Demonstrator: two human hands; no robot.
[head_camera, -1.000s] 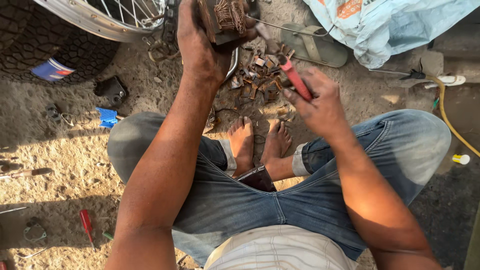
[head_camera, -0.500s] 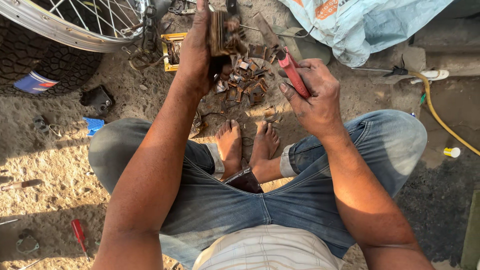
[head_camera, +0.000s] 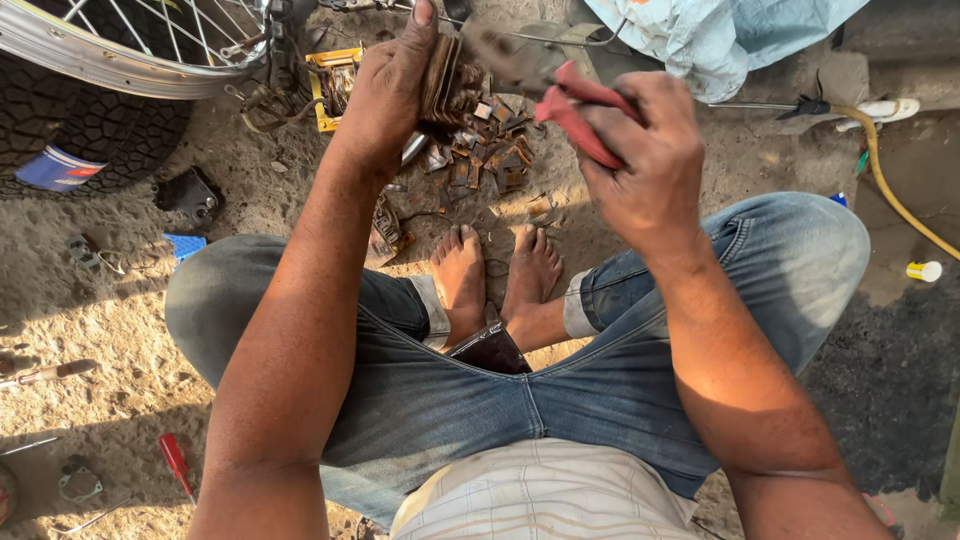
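Rusty plate stack (head_camera: 440, 80) clamped in left hand (head_camera: 385, 95); right hand (head_camera: 645, 165) grips red-handled pliers (head_camera: 575, 110) beside it — a slip could nick fingers.

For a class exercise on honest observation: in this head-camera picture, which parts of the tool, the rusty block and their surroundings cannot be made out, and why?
Head view:
- Red-handled tool: its working end is motion-blurred; the right hand covers most of the handles.
- Rusty stacked metal block: the left hand hides its near side.
- Spoked wheel rim: cut off by the top edge.
- Scattered rusty metal pieces: too small to identify.
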